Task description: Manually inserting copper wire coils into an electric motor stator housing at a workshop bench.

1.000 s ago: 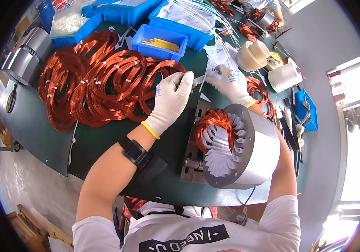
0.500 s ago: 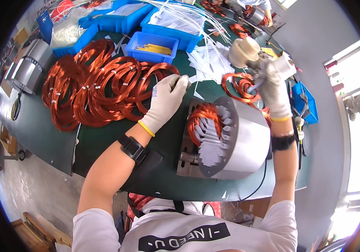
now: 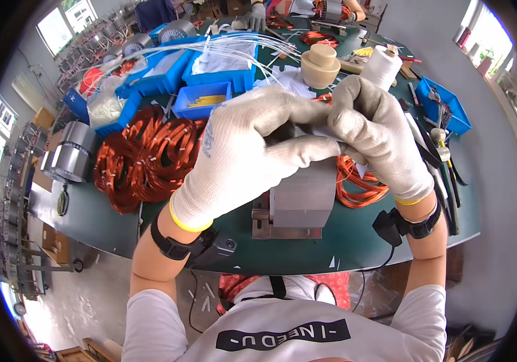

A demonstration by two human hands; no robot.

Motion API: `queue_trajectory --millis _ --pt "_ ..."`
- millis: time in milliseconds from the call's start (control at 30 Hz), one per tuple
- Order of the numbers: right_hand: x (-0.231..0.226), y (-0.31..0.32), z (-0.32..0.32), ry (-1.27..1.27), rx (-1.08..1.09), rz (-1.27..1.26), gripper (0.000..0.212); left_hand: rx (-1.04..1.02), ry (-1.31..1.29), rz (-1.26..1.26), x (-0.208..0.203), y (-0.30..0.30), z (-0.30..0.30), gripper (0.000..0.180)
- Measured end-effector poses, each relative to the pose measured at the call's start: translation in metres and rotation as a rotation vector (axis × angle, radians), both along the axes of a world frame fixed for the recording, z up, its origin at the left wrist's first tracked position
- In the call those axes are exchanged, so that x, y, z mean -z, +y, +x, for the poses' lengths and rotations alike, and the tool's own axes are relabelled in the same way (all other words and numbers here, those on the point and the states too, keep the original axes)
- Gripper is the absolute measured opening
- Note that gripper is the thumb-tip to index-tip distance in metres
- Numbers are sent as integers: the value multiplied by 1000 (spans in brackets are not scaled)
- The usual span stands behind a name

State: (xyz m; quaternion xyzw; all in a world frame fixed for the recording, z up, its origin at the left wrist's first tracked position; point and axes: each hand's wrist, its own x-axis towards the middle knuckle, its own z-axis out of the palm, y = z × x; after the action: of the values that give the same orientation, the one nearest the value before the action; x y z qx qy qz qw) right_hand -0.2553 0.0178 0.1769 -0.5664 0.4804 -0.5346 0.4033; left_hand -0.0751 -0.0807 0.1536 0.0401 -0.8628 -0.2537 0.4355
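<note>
Both my hands wear white knitted gloves with yellow cuffs, raised close in front of me above the bench. My left hand (image 3: pixel 240 151) is closed, thumb and fingers stretched right until their tips meet my other hand. Curled with its fingertips pinched together, my right hand (image 3: pixel 376 130) touches those tips. Whatever lies between the fingers is hidden or too small to name. Below them sits a grey metal motor stator (image 3: pixel 303 202) on a small stand, its upper part covered by my hands. A ring of copper wire (image 3: pixel 358 190) lies right of it.
Bundled copper coils (image 3: pixel 144 160) lie on the left of the green table. Behind are a blue bin (image 3: pixel 201 99) with yellow strips, larger blue bins with white sheets, a cream spool (image 3: pixel 320 66) and a white thread cone (image 3: pixel 382 66). A co-worker's gloved hand (image 3: pixel 257 17) shows at the far side.
My hands have risen and come together at the fingertips, the left from beside the coils, the right from near the spool. The view has shifted, and the stator is now largely covered.
</note>
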Motion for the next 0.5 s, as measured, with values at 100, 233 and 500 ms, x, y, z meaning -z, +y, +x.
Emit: queue_trajectory --millis 100,233,500 --pt "3 3 -2 -75 -66 -118 38 -20 -73 225 -9 11 8 32" --pt "15 9 -8 15 43 -92 37 36 -93 584 -15 18 8 33" --pt "33 16 4 204 213 -400 26 -54 -42 329 -8 27 6 26"
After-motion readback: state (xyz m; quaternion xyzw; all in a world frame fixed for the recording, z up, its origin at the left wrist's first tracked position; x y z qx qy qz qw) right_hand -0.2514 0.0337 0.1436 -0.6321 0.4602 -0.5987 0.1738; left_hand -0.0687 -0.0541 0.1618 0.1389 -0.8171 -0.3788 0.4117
